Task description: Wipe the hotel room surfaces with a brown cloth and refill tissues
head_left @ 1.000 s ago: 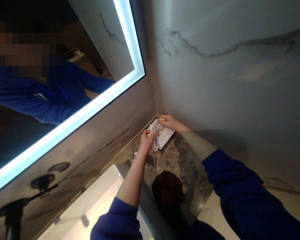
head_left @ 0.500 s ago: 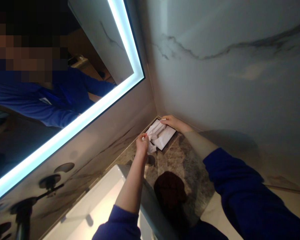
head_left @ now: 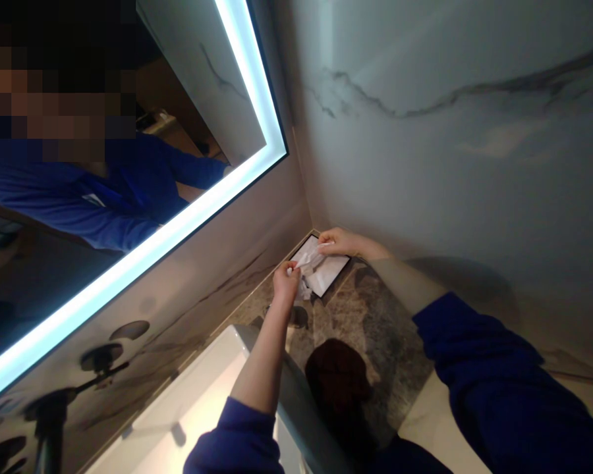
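At the far corner: both hands meet over a white tissue, right where the two marble walls join.
Left grip: left hand, fingers pinched tight on the near end of the tissue, which bunches up under the fingertips.
Right grip: right hand, thumb and forefinger closed on the far end of the same tissue, up against the wall.
Tissue: pulled into a crumpled band between the two hands, lying across the top of a flat white tissue box.
Tissue box: tucked into the corner on the brown stone surface, dark edge showing along its near side.
Sleeves: blue, pushed back on both forearms.
Nearer in: a dark round thing sits on the surface below the hands, too shadowed to identify.
Left side: white basin below the left forearm; lit mirror above it, blue sleeves reflected.
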`<act>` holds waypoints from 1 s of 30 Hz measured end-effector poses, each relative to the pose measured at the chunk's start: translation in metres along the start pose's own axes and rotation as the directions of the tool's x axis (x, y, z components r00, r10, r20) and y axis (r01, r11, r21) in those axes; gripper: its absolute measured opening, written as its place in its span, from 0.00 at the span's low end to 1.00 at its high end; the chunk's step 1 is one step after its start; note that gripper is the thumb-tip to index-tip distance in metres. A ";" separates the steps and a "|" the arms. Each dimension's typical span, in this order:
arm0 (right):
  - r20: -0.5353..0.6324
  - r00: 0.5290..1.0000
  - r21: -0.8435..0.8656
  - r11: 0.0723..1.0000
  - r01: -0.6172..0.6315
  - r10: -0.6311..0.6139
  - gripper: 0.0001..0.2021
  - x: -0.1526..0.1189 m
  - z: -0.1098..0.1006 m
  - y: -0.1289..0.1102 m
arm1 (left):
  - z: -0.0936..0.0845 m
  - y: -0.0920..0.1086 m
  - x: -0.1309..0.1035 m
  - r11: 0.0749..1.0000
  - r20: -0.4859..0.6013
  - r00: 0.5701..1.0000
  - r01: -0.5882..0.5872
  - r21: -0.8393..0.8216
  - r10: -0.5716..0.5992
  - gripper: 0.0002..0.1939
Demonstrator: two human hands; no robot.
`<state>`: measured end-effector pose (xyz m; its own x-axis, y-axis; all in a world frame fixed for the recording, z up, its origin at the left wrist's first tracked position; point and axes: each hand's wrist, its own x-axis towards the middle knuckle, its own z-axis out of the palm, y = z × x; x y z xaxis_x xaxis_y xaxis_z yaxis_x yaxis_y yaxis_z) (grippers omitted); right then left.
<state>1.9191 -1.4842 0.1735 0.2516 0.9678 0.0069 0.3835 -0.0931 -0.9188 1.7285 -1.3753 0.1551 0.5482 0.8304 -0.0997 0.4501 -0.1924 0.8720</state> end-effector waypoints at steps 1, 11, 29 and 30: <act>0.025 1.000 -0.004 1.000 -0.010 0.010 0.17 -0.001 -0.002 0.000 | -0.002 0.000 0.002 1.000 -0.009 1.000 -0.008 0.009 0.008 0.06; 0.172 0.975 -0.394 0.897 0.199 -0.141 0.14 0.003 0.013 -0.021 | -0.001 0.001 -0.054 0.979 0.069 0.979 -0.194 0.067 0.190 0.08; 0.258 0.966 -0.095 0.994 0.060 -0.034 0.21 0.007 -0.003 -0.013 | 0.005 0.026 -0.029 0.799 0.367 0.921 -0.315 0.512 0.129 0.15; 0.212 0.976 -0.051 0.997 0.061 -0.049 0.21 0.008 -0.002 -0.010 | 0.004 0.026 -0.027 0.796 0.346 0.931 -0.298 0.527 0.119 0.13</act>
<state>1.9192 -1.4764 0.1841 0.0382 0.9987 -0.0324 0.4428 -0.0460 -0.8954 1.7283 -1.4053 0.1783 0.8078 0.5686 -0.1550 0.5664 -0.6762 0.4712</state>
